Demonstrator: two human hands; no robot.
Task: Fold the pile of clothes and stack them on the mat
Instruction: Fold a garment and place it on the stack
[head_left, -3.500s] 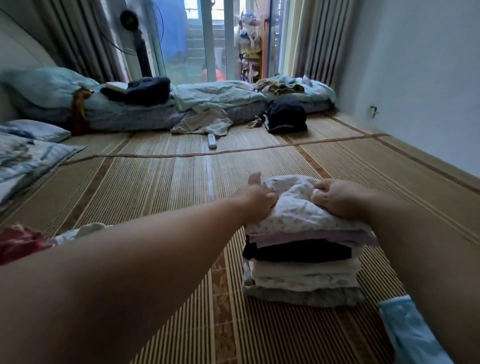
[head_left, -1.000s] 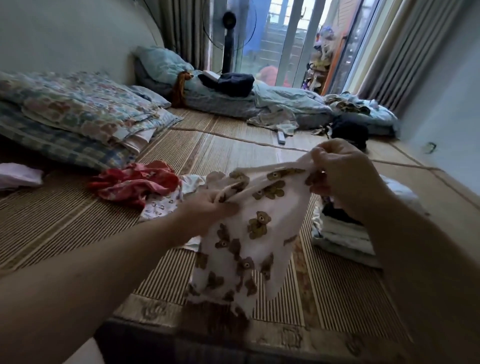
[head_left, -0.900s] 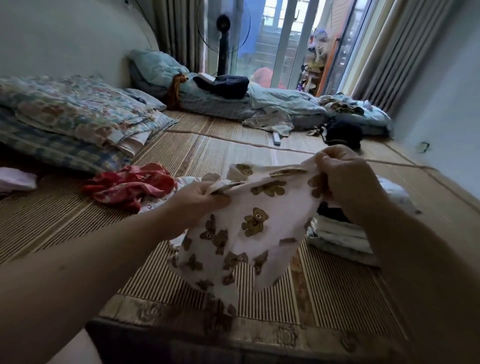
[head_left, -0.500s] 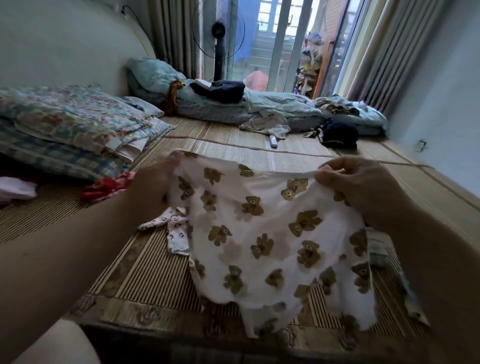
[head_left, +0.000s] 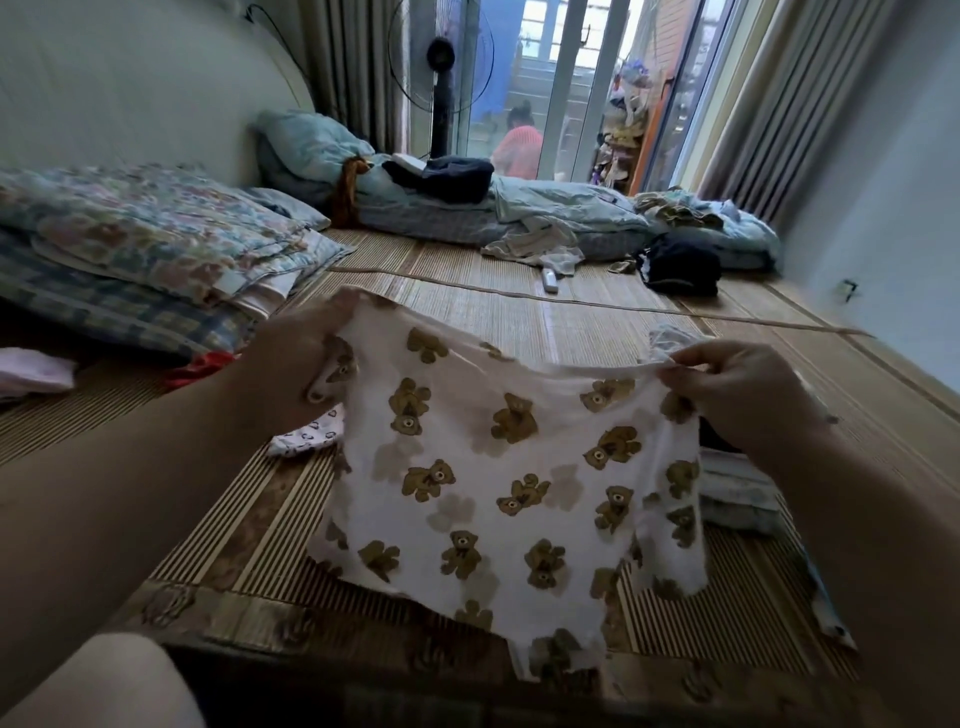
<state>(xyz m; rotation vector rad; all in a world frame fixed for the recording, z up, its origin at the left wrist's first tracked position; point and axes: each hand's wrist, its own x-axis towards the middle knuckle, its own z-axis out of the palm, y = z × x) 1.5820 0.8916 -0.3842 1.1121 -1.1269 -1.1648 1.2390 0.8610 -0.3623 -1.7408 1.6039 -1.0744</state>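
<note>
A white garment with brown teddy bears (head_left: 498, 467) hangs spread out in front of me, above the woven mat (head_left: 519, 317). My left hand (head_left: 306, 364) grips its upper left corner and my right hand (head_left: 743, 389) pinches its upper right edge. The stack of folded clothes (head_left: 737, 493) sits on the mat at the right, mostly hidden behind the garment and my right arm. Loose clothes lie at the left: a red piece (head_left: 202, 364) and a small white patterned piece (head_left: 311, 436), both partly covered by my left arm.
Folded floral bedding (head_left: 156, 234) is piled at the left. A low mattress with blue bedding (head_left: 519, 213) runs along the far side, with a black bag (head_left: 680, 265) and a white remote (head_left: 549, 280) beside it. A fan (head_left: 441, 78) stands by the glass door.
After pressing down the folded stack, my hands picked up the bear-print garment and pulled it open, from bunched to stretched wide between both hands.
</note>
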